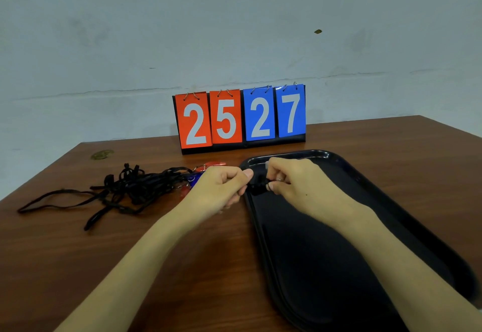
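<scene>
- Pinching a black lanyard end (257,188) from both sides: left hand (221,188) curled, thumb and forefinger clamping its left part; right hand (294,183) curled as well, fingertips clamping its right part next to a small metal split ring (277,180).
- Holding that piece between the two hands, just over the far-left corner of the black tray (326,266) and apart from the tangle of black lanyards (135,185) lying to the left on the wooden table (182,266).
- Hiding the join of ring and strap under the fingers, so not possible to tell whether linked or loose.
- Judging the strap as light, soft and limp: probably drooping wherever unsupported, catching easily on other loops, and hardly at risk of breaking.
- Judging the ring as stiff, springy, smooth and tiny: likely slipping out of a broad grasp and calling for a fingertip or nail pinch.
- Favouring a hold right at the strap's end, close to the ring, with the other hand steadying the webbing just beside it.
- Leaving a red key tag (215,164) and a blue key tag (194,177) at the edge of the tangle, with a flip scoreboard (240,120) reading 25 and 27 standing behind.
</scene>
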`<state>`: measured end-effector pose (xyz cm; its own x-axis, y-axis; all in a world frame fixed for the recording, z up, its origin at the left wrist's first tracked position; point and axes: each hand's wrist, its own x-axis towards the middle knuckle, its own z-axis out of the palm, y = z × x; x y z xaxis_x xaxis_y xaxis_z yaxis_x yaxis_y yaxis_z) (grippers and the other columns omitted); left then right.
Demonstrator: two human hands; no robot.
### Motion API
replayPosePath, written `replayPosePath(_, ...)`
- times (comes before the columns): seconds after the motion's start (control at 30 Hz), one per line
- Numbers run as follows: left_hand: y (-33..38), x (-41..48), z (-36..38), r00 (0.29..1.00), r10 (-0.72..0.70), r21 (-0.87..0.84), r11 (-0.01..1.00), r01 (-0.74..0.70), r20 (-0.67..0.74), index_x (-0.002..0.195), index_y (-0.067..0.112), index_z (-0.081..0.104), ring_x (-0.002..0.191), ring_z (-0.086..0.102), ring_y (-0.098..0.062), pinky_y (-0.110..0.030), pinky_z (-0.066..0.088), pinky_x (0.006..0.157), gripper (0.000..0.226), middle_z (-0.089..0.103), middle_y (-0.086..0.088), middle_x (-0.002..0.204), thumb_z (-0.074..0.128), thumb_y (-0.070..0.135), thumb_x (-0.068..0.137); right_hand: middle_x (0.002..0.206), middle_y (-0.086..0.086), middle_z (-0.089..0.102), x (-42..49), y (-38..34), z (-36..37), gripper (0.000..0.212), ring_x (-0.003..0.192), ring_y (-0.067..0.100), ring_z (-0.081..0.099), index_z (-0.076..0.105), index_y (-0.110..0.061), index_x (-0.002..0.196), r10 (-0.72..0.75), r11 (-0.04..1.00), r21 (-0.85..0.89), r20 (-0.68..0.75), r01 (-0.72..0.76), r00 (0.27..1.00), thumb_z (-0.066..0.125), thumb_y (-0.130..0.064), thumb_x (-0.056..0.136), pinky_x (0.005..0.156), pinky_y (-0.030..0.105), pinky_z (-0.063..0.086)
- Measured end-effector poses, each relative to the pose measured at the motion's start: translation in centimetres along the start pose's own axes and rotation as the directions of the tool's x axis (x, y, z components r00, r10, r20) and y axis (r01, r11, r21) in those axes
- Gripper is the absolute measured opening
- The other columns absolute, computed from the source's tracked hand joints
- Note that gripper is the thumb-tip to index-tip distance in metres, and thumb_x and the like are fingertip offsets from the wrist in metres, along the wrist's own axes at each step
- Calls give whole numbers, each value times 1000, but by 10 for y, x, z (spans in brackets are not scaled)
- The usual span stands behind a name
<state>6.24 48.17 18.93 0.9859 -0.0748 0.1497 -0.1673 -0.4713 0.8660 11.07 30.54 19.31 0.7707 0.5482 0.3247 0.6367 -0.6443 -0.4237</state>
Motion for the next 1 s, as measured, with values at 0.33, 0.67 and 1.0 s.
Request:
replayPosePath(0.33, 0, 0, -7, 996, 47, 26, 999, -45, -74, 57, 7, 53, 32, 34, -6, -17, 30, 38, 41, 40, 5, 37, 56, 32, 89, 73, -4, 66, -4, -10, -3, 6, 65, 1, 62, 59, -15, 83, -112, 961, 276, 285, 31, 952, 63, -12, 86, 63, 17, 50)
replayPosePath(0.67, 1, -1, -7, 995, -24, -351, 936, -12, -99, 60, 14, 54, 33, 32, -8, -17, 26, 34, 36, 42, 2, 43, 61, 46, 74, 75, 4, 65, -4, -13, -18, 9, 69, 14, 63, 58, -12, 85, -139, 656, 736, 332, -165, 933, 57, -4, 89, 67, 28, 54)
replayPosePath(1.0, 7, -7, 17, 902, -4, -401, 897, -188, -432, 84, 13, 59, 45, 47, -8, -21, 37, 41, 14, 54, 5, 53, 50, 16, 94, 69, 0, 61, -2, -18, -13, 5, 60, 8, 58, 59, -14, 78, 1, 13, 840, 542, -542, 840, 56, -10, 80, 55, 19, 54)
